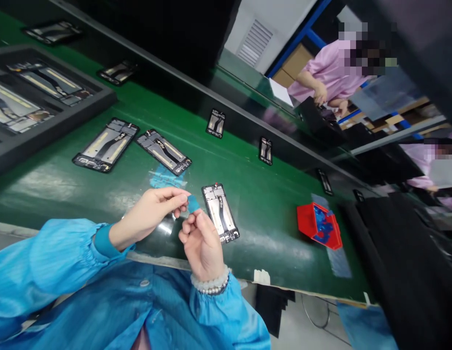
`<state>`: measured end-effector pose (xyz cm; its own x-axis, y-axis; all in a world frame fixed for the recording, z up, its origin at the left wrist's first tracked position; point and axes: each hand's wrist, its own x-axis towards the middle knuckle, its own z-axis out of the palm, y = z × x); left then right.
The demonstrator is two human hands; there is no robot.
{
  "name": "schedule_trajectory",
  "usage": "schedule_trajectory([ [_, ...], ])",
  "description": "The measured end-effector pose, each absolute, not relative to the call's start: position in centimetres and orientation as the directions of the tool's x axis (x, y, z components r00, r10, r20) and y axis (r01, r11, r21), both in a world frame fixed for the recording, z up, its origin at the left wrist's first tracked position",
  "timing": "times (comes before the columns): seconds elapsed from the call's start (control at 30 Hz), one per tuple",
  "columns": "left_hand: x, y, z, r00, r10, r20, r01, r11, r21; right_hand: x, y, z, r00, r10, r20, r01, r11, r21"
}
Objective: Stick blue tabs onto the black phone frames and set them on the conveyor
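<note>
Between both hands, above the green bench, is a small piece of blue film (pixel 192 204). My left hand (pixel 147 214) pinches its upper left end between thumb and finger. The lower end is pinched by my right hand (pixel 203 240), which wears bead bracelets at the wrist. Just beyond my right hand lies an opened phone (pixel 221 211), its inner side up, with a black flex cable down the middle. Another opened phone (pixel 164 151) rests beyond my left hand, beside blue film strips (pixel 167 176) stuck on the bench. Farther left is a third opened phone (pixel 106 145).
A black foam tray (pixel 111 99) holding phone parts stands at the left. A red bin (pixel 306 221) with blue pieces sits on the right of the green bench (pixel 269 209). More phones (pixel 216 123) lie along the back rail. Across the partition a person in pink (pixel 330 68) works.
</note>
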<state>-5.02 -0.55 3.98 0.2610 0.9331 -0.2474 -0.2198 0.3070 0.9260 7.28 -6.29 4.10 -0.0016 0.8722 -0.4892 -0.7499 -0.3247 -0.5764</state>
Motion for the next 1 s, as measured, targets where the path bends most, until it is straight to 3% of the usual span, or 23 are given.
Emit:
schedule_trajectory([
  [0.63,-3.7,-0.8,4.1,0.332,0.909,-0.251,-0.088,0.295,0.952,7.4,-7.6,2.6,0.208,0.889,-0.407,-0.642,-0.190,-0.743],
  [0.8,-3.4,-0.8,4.0,0.328,0.916,-0.233,-0.054,0.264,0.963,7.5,-7.3,2.3,0.317,0.880,-0.354,-0.499,-0.163,-0.851],
  [1.0,-3.3,-0.8,3.9,0.362,0.906,-0.219,-0.028,0.245,0.969,7.6,-7.6,2.1,0.441,0.878,-0.187,-0.266,-0.071,-0.961],
])
